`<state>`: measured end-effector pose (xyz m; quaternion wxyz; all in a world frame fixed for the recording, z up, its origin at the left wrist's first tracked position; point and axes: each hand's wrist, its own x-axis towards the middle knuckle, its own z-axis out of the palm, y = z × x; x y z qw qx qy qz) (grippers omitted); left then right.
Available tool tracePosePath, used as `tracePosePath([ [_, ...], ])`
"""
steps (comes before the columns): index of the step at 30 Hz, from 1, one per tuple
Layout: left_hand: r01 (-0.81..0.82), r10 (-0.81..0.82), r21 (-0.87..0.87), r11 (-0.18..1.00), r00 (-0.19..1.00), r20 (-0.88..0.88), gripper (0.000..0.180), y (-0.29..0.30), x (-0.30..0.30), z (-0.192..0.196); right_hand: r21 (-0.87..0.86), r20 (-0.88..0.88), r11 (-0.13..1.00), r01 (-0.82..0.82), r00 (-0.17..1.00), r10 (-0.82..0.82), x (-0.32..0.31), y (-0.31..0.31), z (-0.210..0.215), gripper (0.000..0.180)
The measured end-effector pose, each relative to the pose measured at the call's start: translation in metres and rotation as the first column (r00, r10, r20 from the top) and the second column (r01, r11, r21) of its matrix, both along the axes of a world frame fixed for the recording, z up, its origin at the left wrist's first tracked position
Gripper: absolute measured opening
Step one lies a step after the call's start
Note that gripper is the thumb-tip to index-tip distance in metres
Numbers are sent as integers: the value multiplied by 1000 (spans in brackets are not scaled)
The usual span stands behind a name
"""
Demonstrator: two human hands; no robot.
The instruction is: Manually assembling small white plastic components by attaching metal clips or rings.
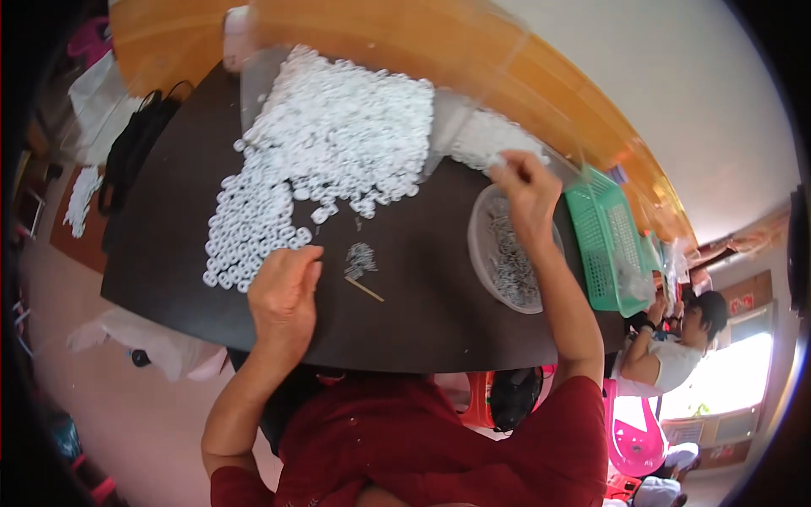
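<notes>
Many small white ring-shaped pieces (338, 118) lie heaped at the back of the dark table. Others spread flat toward the front left, beside my left hand (285, 296). That hand is closed, its fingers curled to the thumb, and whatever they hold is hidden. My right hand (532, 198) hangs over the far rim of a translucent plastic bowl (479, 266), its fingers bent into a pinch; I cannot make out anything between them. Small metal pieces (511, 258) like screws fill the bowl. A little pile of similar metal pieces (361, 258) sits between my hands, near a thin yellowish stick (364, 289).
A green plastic basket (596, 245) stands right of the bowl. Behind it all rises a wooden panel (380, 34), with a second white heap (497, 139) in clear plastic at the back right. Another person (672, 359) sits at the far right, near a pink chair (634, 439).
</notes>
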<state>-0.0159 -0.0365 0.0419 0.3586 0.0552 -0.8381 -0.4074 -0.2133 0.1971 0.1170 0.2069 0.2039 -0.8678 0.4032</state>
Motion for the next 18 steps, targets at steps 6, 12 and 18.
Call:
tracePosePath([
  [6,1,5,-100,995,998,57,12,-12,-28,-5,140,-359,947,288,906,-223,-138,82,11,17],
  [12,-27,42,-179,983,996,81,8,-24,-53,-12,412,-369,787,460,874,-317,-179,102,19,23],
  [18,-22,94,-439,898,985,142,8,-32,-77,-18,241,-533,937,253,842,-90,-104,49,17,17],
])
